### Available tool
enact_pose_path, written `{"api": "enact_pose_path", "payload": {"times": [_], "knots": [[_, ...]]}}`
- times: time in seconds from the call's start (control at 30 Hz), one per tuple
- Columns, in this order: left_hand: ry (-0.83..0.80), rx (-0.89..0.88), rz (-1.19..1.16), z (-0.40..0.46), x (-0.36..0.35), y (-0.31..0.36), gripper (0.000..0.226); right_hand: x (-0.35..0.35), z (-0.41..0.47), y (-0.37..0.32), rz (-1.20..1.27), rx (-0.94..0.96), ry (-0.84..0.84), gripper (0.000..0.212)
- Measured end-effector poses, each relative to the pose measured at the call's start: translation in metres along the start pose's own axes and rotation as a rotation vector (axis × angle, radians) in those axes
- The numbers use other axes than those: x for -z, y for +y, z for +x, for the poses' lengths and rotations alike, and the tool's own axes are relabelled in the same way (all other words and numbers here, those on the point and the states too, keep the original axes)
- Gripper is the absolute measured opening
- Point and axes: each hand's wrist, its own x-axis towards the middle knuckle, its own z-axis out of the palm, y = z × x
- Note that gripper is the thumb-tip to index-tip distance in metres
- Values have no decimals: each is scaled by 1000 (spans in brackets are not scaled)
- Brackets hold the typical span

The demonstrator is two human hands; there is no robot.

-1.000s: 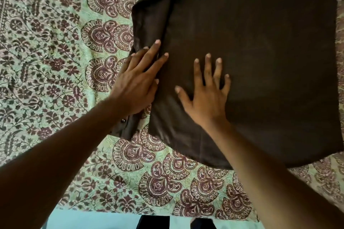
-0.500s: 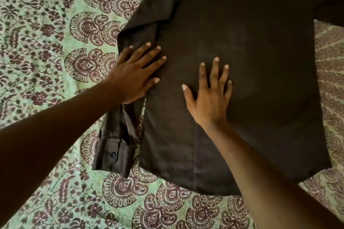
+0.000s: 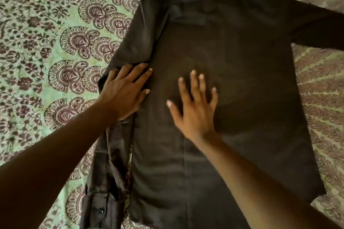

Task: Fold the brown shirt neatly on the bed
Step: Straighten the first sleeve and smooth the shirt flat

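The brown shirt (image 3: 232,83) lies flat on the bed, collar at the far end, hem nearest me. Its left sleeve (image 3: 109,163) is folded down along the left side, the buttoned cuff near the bottom edge. The other sleeve (image 3: 320,29) stretches out to the right. My left hand (image 3: 122,91) presses flat on the left sleeve at the shirt's side edge, fingers together. My right hand (image 3: 195,106) rests palm down on the middle of the shirt, fingers spread. Neither hand grips the cloth.
A green bedsheet (image 3: 46,46) with maroon paisley and flower print covers the bed on all sides of the shirt. Both my bare forearms reach in from the bottom of the view.
The view has tilted up, so the shirt's collar end and right sleeve now show. Both hands stay pressed on the shirt; more of the left sleeve and cuff lies visible below my left hand.
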Motion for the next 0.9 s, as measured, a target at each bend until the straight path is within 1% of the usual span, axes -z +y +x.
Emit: {"api": "enact_pose_path", "payload": {"times": [0.07, 0.13, 0.2, 0.3, 0.37, 0.43, 0.47, 0.5, 0.57, 0.6, 0.63, 0.67, 0.7, 0.73, 0.8, 0.83, 0.9], "knots": [[22, 38, 4, 1, -2, 0, 65, -4, 44, 5, 20, -102, -36, 75], [35, 100, -9, -2, -7, 1, 69, -9, 65, 1, 51, -113, -60, 75], [37, 166, -37, -5, -10, -1, 75, -10, 62, -8, 50, -7, -76, 78], [45, 223, -49, -2, -9, -5, 80, -3, 39, -17, 65, 261, -153, 86], [45, 250, -62, 2, -8, -8, 79, 1, 24, -16, 83, 408, -214, 87], [23, 264, -75, 4, -9, -8, 77, 3, 24, -8, 120, 466, -194, 83], [14, 265, -74, 5, -11, -8, 75, 3, 31, -2, 146, 438, -138, 79], [13, 264, -72, 5, -13, -8, 74, 1, 44, 2, 153, 361, -68, 75], [26, 266, -70, 6, -16, -8, 74, -3, 83, 11, 122, 108, 61, 72], [31, 267, -72, 6, -17, -8, 73, -3, 106, 15, 110, -18, 76, 74], [32, 268, -73, 6, -18, -8, 73, -3, 129, 17, 114, -117, 39, 78], [31, 268, -77, 7, -18, -8, 73, -1, 149, 18, 117, -176, -30, 83], [25, 268, -82, 7, -18, -8, 74, -1, 163, 16, 110, -186, -94, 89], [16, 267, -86, 8, -19, -8, 74, -1, 170, 14, 92, -152, -137, 96], [-18, 264, -108, 7, -17, -9, 76, -2, 162, 2, 43, -12, -165, 106], [-36, 266, -131, 9, -16, -11, 77, -1, 149, -5, 33, 62, -154, 107], [-89, 274, -191, 10, -14, -14, 80, 1, 105, -18, 69, 142, -149, 103]]}}
